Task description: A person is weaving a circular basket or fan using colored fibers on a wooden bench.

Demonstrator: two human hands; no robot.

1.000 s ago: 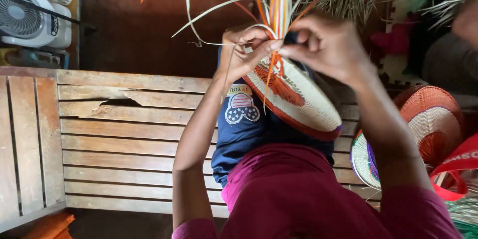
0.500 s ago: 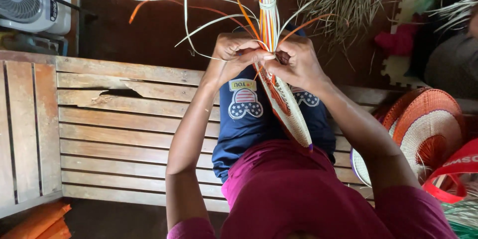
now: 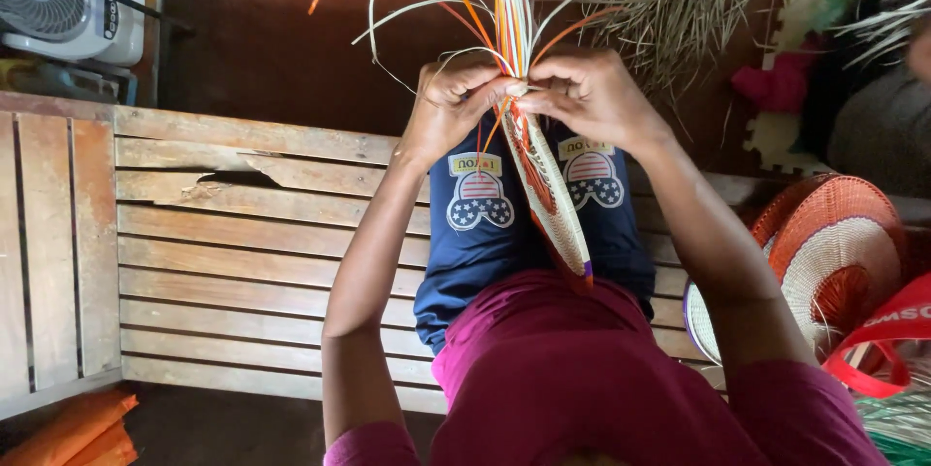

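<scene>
Woven fan stands edge-on over the person's lap, its loose straw strands fanning upward. Both the left hand and right hand pinch strands at its top rim, mid-weave; tucking the next strand likely needs steady tension.

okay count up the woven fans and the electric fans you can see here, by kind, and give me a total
Woven fans: 2, one held edge-on by the left hand and right hand, one lying on the bench.
Electric fans: 1, white.
Total: 3
</scene>
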